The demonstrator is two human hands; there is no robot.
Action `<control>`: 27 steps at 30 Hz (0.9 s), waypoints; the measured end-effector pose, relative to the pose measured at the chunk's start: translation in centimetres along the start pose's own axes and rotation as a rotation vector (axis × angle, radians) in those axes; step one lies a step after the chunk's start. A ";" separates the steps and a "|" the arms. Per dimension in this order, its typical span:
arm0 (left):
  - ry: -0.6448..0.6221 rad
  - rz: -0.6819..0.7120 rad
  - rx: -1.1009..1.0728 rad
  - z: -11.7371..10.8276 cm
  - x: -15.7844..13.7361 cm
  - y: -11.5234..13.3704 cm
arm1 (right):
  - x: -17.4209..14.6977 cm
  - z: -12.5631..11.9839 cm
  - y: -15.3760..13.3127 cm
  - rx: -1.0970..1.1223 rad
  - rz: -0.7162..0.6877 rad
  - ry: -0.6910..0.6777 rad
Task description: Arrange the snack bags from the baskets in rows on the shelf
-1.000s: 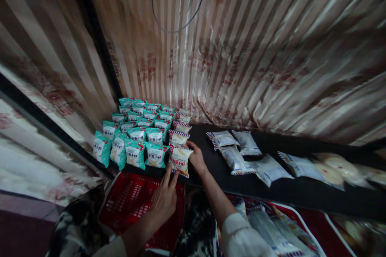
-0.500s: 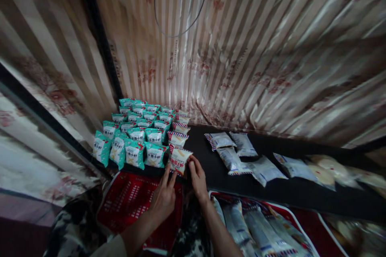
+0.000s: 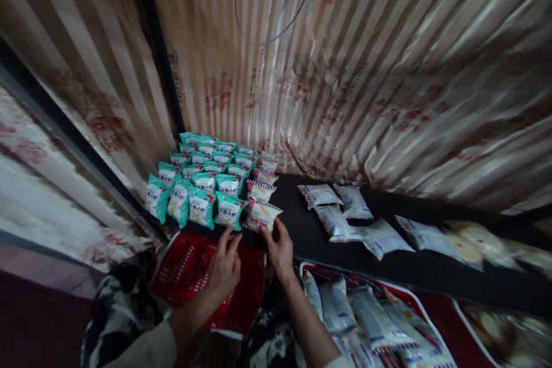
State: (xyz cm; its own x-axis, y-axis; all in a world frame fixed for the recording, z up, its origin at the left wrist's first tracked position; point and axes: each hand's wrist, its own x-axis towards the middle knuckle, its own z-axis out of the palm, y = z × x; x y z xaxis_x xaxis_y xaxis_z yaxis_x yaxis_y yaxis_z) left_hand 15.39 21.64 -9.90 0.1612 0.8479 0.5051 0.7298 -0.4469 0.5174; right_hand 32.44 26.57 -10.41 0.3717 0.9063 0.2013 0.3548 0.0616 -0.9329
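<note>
A cream snack bag (image 3: 262,214) with red lettering stands at the front of a short row of like bags. My right hand (image 3: 279,250) is at its lower right corner, thumb against the front and fingers beside the edge. My left hand (image 3: 225,264) is just below the shelf edge, fingers stretched out with nothing in them. Its fingertips come close to the bottom of a teal snack bag (image 3: 230,211). Several teal bags stand in rows to the left of the cream ones.
On the black shelf (image 3: 291,233) lie several pale bags (image 3: 383,237) with striped ends. Below are a red basket (image 3: 190,282) and another red-and-white basket (image 3: 431,313) filled with bags. A patterned curtain (image 3: 302,69) hangs behind, and a dark post (image 3: 157,40) rises at left.
My left hand has come off the cream bag and drawn down and left. My right thumb has shifted onto the bag's lower front. The view has shifted slightly.
</note>
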 end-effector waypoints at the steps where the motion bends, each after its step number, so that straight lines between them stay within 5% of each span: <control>1: 0.024 -0.017 0.011 -0.4 0.0 -0.2 | 0.0 0.2 -0.1 -0.004 0.007 0.008; 27: 0.048 0.027 0.360 -0.2 2.3 -2.2 | -0.8 2.7 -0.7 0.031 0.007 -0.099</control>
State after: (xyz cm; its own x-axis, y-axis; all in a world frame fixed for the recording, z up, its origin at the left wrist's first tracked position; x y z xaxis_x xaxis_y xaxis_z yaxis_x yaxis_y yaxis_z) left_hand 14.06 24.54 -9.71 0.1584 0.8192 0.5511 0.9143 -0.3325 0.2314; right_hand 29.57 26.94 -10.75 0.2868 0.9436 0.1655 0.3248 0.0667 -0.9434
